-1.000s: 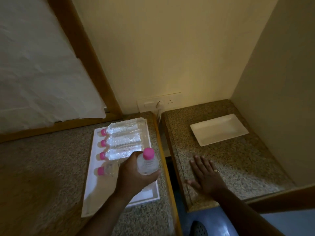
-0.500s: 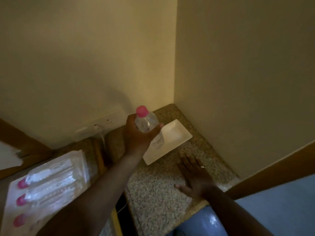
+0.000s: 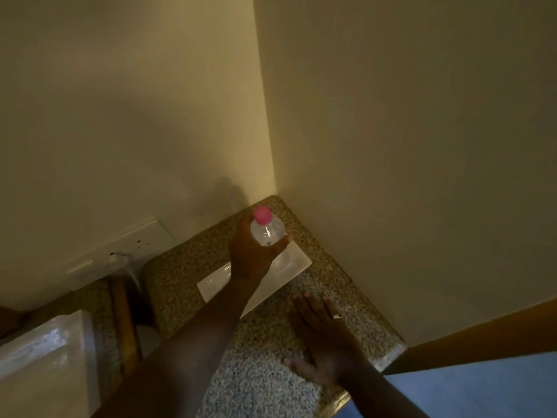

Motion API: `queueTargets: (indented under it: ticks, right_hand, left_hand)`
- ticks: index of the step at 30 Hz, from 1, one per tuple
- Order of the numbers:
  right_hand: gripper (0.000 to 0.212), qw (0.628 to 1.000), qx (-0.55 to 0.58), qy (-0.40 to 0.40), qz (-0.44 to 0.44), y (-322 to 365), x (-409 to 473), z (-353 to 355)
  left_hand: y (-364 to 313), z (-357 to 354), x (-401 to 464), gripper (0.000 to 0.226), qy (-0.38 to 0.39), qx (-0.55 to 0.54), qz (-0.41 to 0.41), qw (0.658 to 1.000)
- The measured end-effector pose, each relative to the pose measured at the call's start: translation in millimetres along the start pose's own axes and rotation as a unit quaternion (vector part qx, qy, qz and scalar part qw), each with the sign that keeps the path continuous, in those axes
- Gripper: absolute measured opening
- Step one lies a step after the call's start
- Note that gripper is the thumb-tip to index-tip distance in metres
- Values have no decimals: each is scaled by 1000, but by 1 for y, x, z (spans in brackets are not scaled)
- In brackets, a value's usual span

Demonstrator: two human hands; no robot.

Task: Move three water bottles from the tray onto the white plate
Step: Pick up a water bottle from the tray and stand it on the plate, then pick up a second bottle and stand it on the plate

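Note:
My left hand (image 3: 251, 254) grips a clear water bottle (image 3: 267, 232) with a pink cap, held upright over the far right end of the white rectangular plate (image 3: 298, 263). The bottle's base looks close to the plate; whether it touches I cannot tell. My forearm covers the middle of the plate. My right hand (image 3: 324, 336) lies flat, fingers spread, on the speckled stone counter (image 3: 265, 342) just in front of the plate, with a ring on one finger. The white tray (image 3: 87, 336) with the other bottles (image 3: 36, 348) shows blurred at the lower left edge.
The plate sits in a corner between two cream walls. A wall socket plate (image 3: 120, 248) with a plug and cable is at the left. A gap with a wooden edge (image 3: 123, 321) separates the two counters. A wooden trim (image 3: 482, 333) borders the right wall.
My left hand carried the bottle from the tray rightward across the gap and lowered it over the plate's far end. The view swung right. My right hand stayed flat on the counter.

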State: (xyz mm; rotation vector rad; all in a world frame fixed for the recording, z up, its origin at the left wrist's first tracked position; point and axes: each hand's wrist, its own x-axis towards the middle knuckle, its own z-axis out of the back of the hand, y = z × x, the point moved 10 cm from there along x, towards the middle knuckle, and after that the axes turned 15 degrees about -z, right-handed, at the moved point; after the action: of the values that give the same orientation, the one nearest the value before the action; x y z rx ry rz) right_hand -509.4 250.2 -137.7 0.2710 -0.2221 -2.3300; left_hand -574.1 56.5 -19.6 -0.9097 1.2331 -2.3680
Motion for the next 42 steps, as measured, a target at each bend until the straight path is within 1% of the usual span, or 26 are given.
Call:
queueTargets:
  ticks: [2, 5, 8, 12, 14, 16, 19, 21, 22, 25, 28, 31, 34, 36, 38, 42]
  right_hand:
    - [90, 1000, -4, -4, -1, 0, -1, 2]
    - [90, 1000, -9, -5, 0, 2, -2, 4]
    - [91, 1000, -3, -4, -1, 1, -1, 4]
    - [90, 1000, -4, -6, 2, 2, -2, 2]
    - [89, 1000, -9, -5, 3, 4, -2, 1]
    - [88, 1000, -22, 1, 8, 8, -3, 0]
    - [86, 999, -37, 14, 17, 17, -5, -6]
    - [85, 998, -37, 30, 38, 39, -9, -14]
    - [83, 997, -37, 37, 48, 51, -11, -19]
    - [76, 996, -48, 40, 67, 93, -18, -28]
    - [71, 995, -49, 40, 73, 121, -20, -31]
    - [67, 992, -53, 50, 99, 155, -23, -36]
    - [64, 992, -48, 54, 107, 186, -26, -42]
    - [63, 993, -45, 53, 99, 197, -27, -45]
    - [64, 993, -49, 50, 90, 206, -28, -49]
    - [71, 995, -56, 46, 70, 206, -29, -51]
  left_hand:
    - [1, -3, 0, 70, 11, -1, -5, 1000]
    - [2, -8, 1, 80, 22, -12, -2, 1000]
    - [-1, -8, 2, 84, 34, -22, 4, 999]
    - [0, -5, -4, 91, 81, -44, 19, 996]
    - [5, 8, -13, 90, 98, -30, 32, 994]
    - [17, 37, -28, 83, 90, 17, 59, 994]
    - [37, 91, -55, 61, 74, 86, 103, 988]
    - [49, 133, -77, 45, 59, 86, 132, 986]
    - [53, 154, -88, 40, 51, 87, 133, 986]
    - [58, 230, -126, 44, 44, 158, 97, 982]
    - [57, 285, -158, 43, 60, 218, 51, 973]
    - [61, 332, -186, 56, 68, 280, 31, 957]
    - [65, 364, -209, 79, 89, 328, 7, 941]
    - [71, 379, -216, 89, 115, 346, 27, 931]
    - [74, 393, -220, 89, 139, 365, 37, 920]
    - [75, 396, -237, 83, 194, 403, 8, 894]
